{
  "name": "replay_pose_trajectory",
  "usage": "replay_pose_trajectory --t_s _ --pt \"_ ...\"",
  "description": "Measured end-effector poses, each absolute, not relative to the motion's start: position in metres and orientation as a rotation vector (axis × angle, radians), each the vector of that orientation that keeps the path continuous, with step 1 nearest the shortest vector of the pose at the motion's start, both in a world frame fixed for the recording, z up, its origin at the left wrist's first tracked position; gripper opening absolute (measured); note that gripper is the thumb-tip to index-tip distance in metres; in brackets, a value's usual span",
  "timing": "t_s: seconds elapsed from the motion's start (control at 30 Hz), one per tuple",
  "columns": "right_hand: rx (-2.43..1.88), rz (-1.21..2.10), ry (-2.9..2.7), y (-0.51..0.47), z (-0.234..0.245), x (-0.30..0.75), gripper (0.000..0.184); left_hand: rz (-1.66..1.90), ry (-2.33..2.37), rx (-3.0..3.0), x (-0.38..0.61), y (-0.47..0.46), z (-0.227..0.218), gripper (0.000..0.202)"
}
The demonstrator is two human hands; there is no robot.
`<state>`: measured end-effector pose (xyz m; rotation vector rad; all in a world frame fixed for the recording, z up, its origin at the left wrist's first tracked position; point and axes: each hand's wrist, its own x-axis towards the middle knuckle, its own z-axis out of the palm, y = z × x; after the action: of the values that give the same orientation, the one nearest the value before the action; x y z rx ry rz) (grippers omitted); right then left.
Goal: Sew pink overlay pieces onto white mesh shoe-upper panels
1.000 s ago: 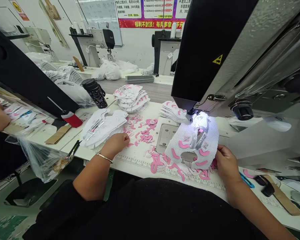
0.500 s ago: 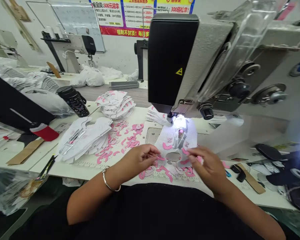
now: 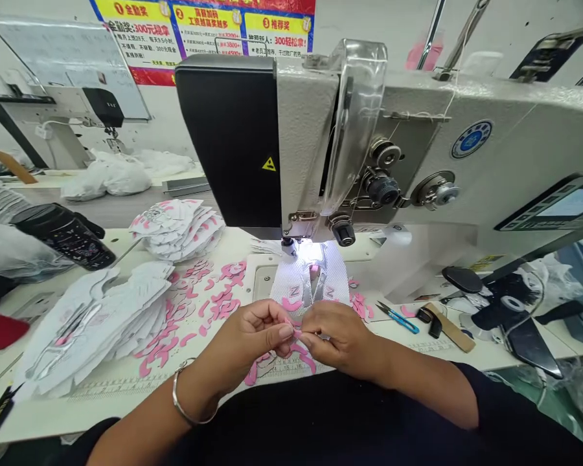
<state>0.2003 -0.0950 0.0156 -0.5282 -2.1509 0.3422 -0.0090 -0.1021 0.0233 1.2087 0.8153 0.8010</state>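
My left hand [image 3: 255, 333] and my right hand [image 3: 333, 336] meet fingertip to fingertip in front of the sewing machine [image 3: 350, 142], both pinched on a small pink piece [image 3: 295, 331]. Just behind them a white mesh shoe panel [image 3: 311, 281] with pink and silver trim lies under the lit needle. Loose pink cut-outs [image 3: 208, 301] are scattered on the white table [image 3: 126, 395] to the left of my hands.
Stacks of white panels [image 3: 97, 317] lie at the left, another pile [image 3: 177, 223] behind them. A black bottle [image 3: 65, 236] lies at the far left. Blue snips [image 3: 397, 317] and a brown strip [image 3: 449, 327] rest right of my hands. Another sewing machine [image 3: 53, 120] stands at the back.
My left hand came over from the loose pink pieces at the left to meet my right hand in front of the panel. The view has swung right and up.
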Motion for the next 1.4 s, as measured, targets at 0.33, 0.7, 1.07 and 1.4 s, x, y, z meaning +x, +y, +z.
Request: replay_pose_trajectory --t_s 0.33,0.7,1.07,1.4 --pt "-0.821 -0.181 -2.06 -0.054 0.022 0.218 0.024 1.116 1.176 1.43 -0.01 -0.037 0.044 0.023" --pt "-0.822 -0.242 -2.084 -0.036 0.0 0.218 0.029 0.959 1.219 1.468 0.008 -0.017 0.042 0.026" --pt "-0.783 -0.339 -2.063 -0.031 -0.001 0.216 0.042 0.877 1.416 1.835 0.01 -0.016 0.055 0.026" --pt "-0.821 -0.363 -2.089 -0.034 0.001 0.215 0.039 0.871 1.37 1.773 0.009 -0.018 0.054 0.022"
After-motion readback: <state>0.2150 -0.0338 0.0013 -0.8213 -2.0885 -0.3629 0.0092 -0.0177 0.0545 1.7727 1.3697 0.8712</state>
